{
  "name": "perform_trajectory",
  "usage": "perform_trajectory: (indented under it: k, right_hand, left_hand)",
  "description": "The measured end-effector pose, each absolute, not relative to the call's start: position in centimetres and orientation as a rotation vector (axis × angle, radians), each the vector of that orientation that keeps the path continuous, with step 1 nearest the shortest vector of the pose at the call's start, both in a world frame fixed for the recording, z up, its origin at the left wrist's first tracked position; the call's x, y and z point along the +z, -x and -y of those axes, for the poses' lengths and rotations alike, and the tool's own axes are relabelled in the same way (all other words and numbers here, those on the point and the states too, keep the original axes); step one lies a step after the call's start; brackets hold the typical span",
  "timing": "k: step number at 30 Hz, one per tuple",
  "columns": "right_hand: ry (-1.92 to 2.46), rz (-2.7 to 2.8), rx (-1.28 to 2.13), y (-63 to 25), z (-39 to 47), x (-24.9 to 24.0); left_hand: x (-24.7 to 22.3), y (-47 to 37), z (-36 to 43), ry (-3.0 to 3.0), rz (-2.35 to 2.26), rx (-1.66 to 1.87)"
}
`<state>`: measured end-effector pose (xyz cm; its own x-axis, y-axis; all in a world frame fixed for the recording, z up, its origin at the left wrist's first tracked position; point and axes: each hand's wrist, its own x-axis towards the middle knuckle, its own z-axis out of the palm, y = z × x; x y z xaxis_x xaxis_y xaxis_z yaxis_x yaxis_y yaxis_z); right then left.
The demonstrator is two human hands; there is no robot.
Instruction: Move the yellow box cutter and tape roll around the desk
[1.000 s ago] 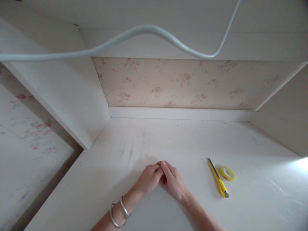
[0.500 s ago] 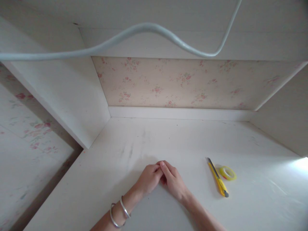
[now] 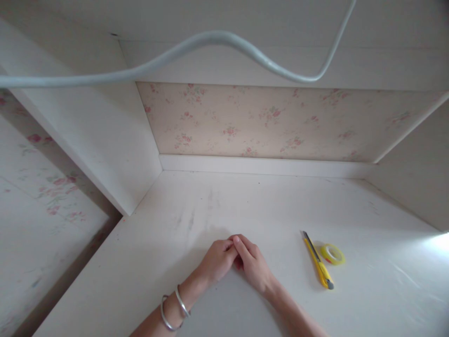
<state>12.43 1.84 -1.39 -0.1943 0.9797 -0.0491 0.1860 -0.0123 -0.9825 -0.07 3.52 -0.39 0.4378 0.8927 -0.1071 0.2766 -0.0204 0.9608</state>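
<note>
My left hand (image 3: 218, 260) and my right hand (image 3: 253, 265) are clasped together low in the middle of the head view. The right thumb lies over the fingers of the left hand, and both sets of fingers are curled closed. No object shows between them, though the palms are hidden. Two silver bangles (image 3: 182, 302) circle my left wrist. To the right of the hands, apart from them, a yellow utility knife (image 3: 319, 262) lies on the white tabletop (image 3: 224, 206). Beside it rests a roll of yellow-green tape (image 3: 332, 254).
A pale cable (image 3: 217, 36) curves across the top of the view, close to the camera. White panels (image 3: 105, 126) bound the tabletop at the left and right. Floral wallpaper (image 3: 259, 121) covers the back wall above a white ledge (image 3: 263, 165).
The view has shifted very slightly. Both hands stay clasped in the same place, and the knife and tape have not moved on the tabletop.
</note>
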Motion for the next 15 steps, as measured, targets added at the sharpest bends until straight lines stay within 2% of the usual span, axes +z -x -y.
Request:
perform_trajectory:
  k: [15]
  right_hand:
    - [1.259, 1.484, 1.288, -12.40, -1.76, -1.42]
  left_hand:
    - [-0.47, 0.07, -3.52, -1.565, -1.058, 0.680]
